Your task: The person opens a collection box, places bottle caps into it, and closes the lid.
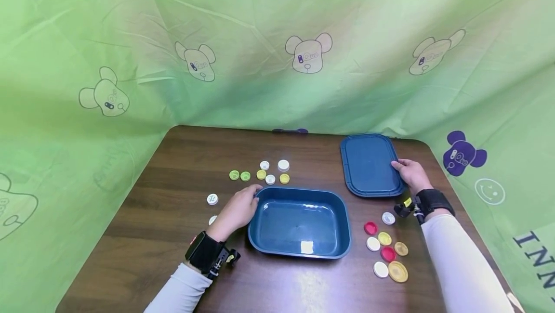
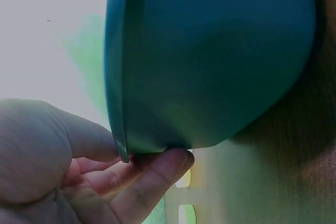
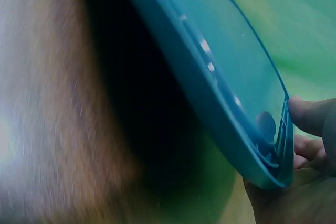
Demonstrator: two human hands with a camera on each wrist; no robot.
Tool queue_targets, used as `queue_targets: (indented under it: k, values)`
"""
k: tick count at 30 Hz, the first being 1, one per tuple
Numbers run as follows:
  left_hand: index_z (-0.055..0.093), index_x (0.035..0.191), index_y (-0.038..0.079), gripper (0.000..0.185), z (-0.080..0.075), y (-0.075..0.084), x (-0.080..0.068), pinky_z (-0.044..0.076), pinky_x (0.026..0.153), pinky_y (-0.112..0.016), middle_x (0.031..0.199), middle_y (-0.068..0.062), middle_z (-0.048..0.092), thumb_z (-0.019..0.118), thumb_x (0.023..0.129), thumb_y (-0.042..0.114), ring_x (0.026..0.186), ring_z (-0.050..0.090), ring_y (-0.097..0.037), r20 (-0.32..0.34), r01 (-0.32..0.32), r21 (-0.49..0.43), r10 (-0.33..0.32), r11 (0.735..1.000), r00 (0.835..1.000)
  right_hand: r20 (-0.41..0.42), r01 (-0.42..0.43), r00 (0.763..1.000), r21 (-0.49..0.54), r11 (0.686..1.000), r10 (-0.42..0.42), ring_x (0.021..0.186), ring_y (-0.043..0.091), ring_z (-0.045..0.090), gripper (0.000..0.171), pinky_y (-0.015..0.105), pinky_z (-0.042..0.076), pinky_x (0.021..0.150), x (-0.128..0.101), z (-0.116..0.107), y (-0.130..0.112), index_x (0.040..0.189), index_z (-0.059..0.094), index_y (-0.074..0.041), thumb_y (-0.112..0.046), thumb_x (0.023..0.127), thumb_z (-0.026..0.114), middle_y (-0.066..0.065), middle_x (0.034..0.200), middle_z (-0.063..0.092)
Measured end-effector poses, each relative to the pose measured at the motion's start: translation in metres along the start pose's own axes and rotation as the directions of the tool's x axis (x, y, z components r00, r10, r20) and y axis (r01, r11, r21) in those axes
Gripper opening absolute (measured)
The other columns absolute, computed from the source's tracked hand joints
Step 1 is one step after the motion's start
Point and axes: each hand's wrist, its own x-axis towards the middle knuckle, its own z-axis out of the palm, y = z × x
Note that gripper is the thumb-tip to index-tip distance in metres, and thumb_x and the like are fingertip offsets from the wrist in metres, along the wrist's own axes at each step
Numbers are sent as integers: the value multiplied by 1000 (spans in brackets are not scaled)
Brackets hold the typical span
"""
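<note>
White sleeves lie nearest the camera. Left grip pinches the far left corner of a blue tub near mid-surface; right grip pinches the right edge of a blue lid, beyond coloured caps.

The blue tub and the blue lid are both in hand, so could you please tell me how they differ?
The blue tub is a deep, open container, while the blue lid is a shallow panel.
The blue tub's long side runs left to right; the blue lid's runs away from the person.
The left hand grips the blue tub; the right hand grips the blue lid.
Both are blue with rounded corners.
</note>
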Motion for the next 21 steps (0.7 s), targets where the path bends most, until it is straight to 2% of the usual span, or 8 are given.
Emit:
queue_targets:
  k: [4, 9, 11, 14, 21]
  values:
    - [59, 132, -2, 32, 0, 0, 0, 49, 100, -51, 127, -21, 65, 57, 101, 4, 118, 63, -35, 2, 9, 6, -9, 1000, 1000, -15, 18, 1000, -135, 991, -20, 145, 52, 26, 73, 61, 27, 115, -1, -4, 0, 154, 21, 11, -42, 108, 38, 38, 156, 25]
    - [59, 132, -3, 32, 1, -1, -1, 49, 100, -51, 128, -21, 65, 57, 101, 4, 118, 63, -36, -1, 3, 9, -3, 1000, 1000, -73, 89, 991, -263, 961, -112, 138, 53, 37, 66, 61, 34, 110, -6, -5, 1, 148, 37, 13, -40, 108, 41, 38, 148, 38]
    - [59, 131, -3, 31, 1, -1, -1, 49, 101, -51, 127, -22, 65, 57, 100, 3, 119, 62, -36, -9, -15, 10, 15, 1000, 1000, -107, 114, 983, -277, 954, -149, 132, 51, 44, 61, 60, 39, 105, -9, -5, 2, 144, 44, 12, -37, 107, 43, 37, 143, 47]
    - [59, 130, -4, 31, 1, 0, -2, 49, 100, -51, 127, -22, 65, 58, 100, 2, 118, 62, -37, -17, -28, 12, 29, 1000, 999, -137, 143, 972, -291, 946, -190, 127, 50, 48, 54, 59, 40, 102, -11, -6, 4, 139, 51, 10, -33, 106, 46, 35, 137, 52]
    - [59, 132, -3, 32, 0, -1, -1, 49, 101, -51, 128, -22, 64, 57, 101, 4, 119, 62, -37, -8, 2, -1, -2, 1000, 1000, -129, 155, 971, -293, 943, -200, 130, 52, 44, 51, 62, 36, 105, -14, -7, 5, 140, 51, 8, -30, 106, 46, 35, 140, 50]
